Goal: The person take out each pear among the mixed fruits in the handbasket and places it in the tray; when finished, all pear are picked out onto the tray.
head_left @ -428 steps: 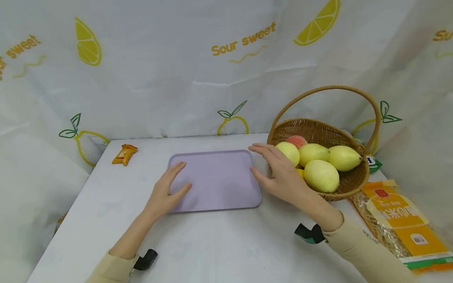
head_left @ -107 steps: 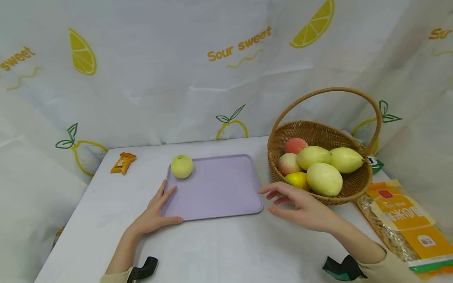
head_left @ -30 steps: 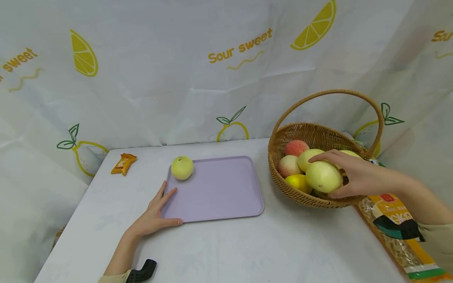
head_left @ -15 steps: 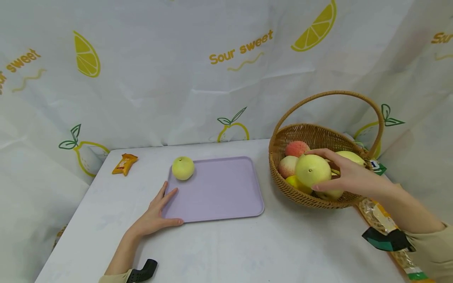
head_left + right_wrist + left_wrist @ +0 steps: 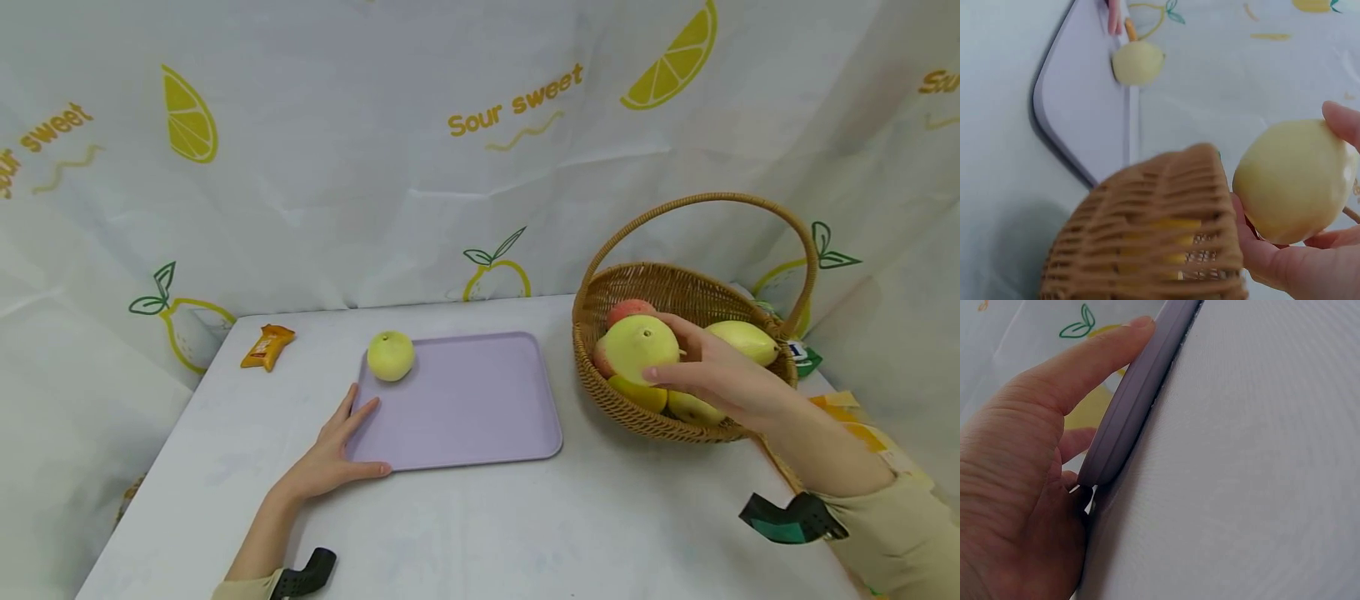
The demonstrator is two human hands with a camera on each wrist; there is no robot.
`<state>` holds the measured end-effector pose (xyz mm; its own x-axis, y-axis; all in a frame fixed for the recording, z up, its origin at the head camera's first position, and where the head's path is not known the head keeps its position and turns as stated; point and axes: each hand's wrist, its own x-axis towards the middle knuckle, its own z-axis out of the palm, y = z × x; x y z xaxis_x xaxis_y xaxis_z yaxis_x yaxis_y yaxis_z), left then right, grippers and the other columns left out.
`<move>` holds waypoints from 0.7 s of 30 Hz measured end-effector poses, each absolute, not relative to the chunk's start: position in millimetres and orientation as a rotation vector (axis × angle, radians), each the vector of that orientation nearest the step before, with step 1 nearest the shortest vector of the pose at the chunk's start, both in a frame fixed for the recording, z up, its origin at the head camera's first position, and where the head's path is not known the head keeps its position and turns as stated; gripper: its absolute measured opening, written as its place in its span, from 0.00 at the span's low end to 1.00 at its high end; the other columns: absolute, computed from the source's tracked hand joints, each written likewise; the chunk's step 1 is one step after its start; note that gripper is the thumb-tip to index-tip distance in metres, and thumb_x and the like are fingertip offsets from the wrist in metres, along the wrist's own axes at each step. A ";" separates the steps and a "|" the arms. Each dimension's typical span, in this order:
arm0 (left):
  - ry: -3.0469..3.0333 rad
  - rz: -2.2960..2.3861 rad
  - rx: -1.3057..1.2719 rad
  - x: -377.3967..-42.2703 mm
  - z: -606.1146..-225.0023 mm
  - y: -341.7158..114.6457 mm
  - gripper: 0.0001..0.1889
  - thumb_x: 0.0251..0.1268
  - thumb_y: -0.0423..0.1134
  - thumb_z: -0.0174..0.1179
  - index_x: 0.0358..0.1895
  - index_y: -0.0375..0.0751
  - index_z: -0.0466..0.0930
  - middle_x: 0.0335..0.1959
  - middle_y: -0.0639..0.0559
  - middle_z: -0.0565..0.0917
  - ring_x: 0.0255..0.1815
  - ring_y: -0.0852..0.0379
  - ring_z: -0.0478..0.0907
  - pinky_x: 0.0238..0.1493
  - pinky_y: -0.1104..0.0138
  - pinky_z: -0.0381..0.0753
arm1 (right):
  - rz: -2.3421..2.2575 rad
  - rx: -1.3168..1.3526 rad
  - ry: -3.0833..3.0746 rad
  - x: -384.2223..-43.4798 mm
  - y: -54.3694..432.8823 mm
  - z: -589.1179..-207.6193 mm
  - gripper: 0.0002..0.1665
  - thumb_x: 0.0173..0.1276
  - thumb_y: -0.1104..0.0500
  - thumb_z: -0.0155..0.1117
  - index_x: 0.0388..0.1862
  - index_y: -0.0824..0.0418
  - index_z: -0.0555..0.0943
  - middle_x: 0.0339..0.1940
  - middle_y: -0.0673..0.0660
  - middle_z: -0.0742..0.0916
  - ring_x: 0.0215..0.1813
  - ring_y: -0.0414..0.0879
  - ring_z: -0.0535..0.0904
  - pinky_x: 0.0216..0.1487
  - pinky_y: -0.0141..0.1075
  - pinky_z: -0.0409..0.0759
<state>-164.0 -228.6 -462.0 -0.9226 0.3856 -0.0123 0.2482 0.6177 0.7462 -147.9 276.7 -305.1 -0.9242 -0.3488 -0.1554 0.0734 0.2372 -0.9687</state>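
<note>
Currently, the wicker basket (image 5: pixel 663 287) holds a reddish peach (image 5: pixel 630 308), a yellow lemon (image 5: pixel 640 392) and light-green fruit (image 5: pixel 744 342); a round fruit (image 5: pixel 391 357) sits on the purple tray (image 5: pixel 465 408). Lemon-printed cloth (image 5: pixel 375 208) hangs behind the white surface (image 5: pixel 465 533). Over the basket, the right hand (image 5: pixel 712 367) grips a smooth, pale-yellow pear (image 5: pixel 637 348); the left hand (image 5: pixel 328 460), fingers spread, touches the tray.

The right hand (image 5: pixel 1313 269) grips a smooth, rounded, pale yellow-green fruit (image 5: pixel 1294 178). Left of it in view rises a brown woven wicker basket (image 5: pixel 1157 195), something yellow (image 5: pixel 1179 223) showing through its gaps. Beyond, a second pale yellow-green fruit (image 5: pixel 1138 64) sits at the edge of a flat, round-cornered lavender tray (image 5: pixel 1079 94).
</note>
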 end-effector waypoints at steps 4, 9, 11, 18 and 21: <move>2.663 1.194 0.520 -164.3 -462.7 -228.5 0.52 0.48 0.53 0.74 0.77 0.45 0.56 0.80 0.42 0.33 0.76 0.31 0.33 0.64 0.29 0.42 | -1.869 -0.288 2.000 -151.6 265.9 -307.5 0.45 0.70 0.69 0.58 0.78 0.63 0.45 0.62 0.64 0.68 0.55 0.49 0.76 0.54 0.39 0.79; 2.659 1.196 0.514 -164.0 -462.1 -228.3 0.52 0.48 0.53 0.74 0.77 0.44 0.56 0.79 0.42 0.33 0.76 0.30 0.33 0.64 0.29 0.42 | -1.943 -0.274 1.909 -153.5 252.4 -308.4 0.44 0.70 0.68 0.58 0.77 0.60 0.46 0.64 0.62 0.65 0.57 0.48 0.76 0.56 0.38 0.78; 2.659 1.197 0.514 -163.7 -461.4 -228.1 0.52 0.48 0.53 0.74 0.77 0.44 0.56 0.79 0.42 0.33 0.76 0.30 0.33 0.64 0.29 0.42 | -1.971 -0.262 1.884 -154.4 247.2 -308.6 0.44 0.70 0.68 0.58 0.77 0.61 0.46 0.64 0.61 0.66 0.57 0.49 0.76 0.56 0.38 0.78; 2.660 1.203 0.514 -163.7 -461.1 -228.0 0.52 0.48 0.53 0.74 0.77 0.45 0.56 0.80 0.42 0.33 0.76 0.31 0.33 0.64 0.30 0.42 | -2.069 -0.276 1.761 -156.8 231.1 -308.9 0.45 0.70 0.67 0.58 0.76 0.66 0.44 0.62 0.57 0.70 0.57 0.48 0.76 0.58 0.39 0.77; 2.667 1.189 0.514 -164.3 -462.2 -228.3 0.52 0.48 0.53 0.74 0.77 0.45 0.56 0.80 0.43 0.33 0.76 0.31 0.33 0.64 0.30 0.42 | -2.100 -0.264 1.713 -157.7 222.3 -309.5 0.44 0.70 0.67 0.58 0.76 0.66 0.44 0.62 0.57 0.70 0.57 0.47 0.75 0.58 0.39 0.76</move>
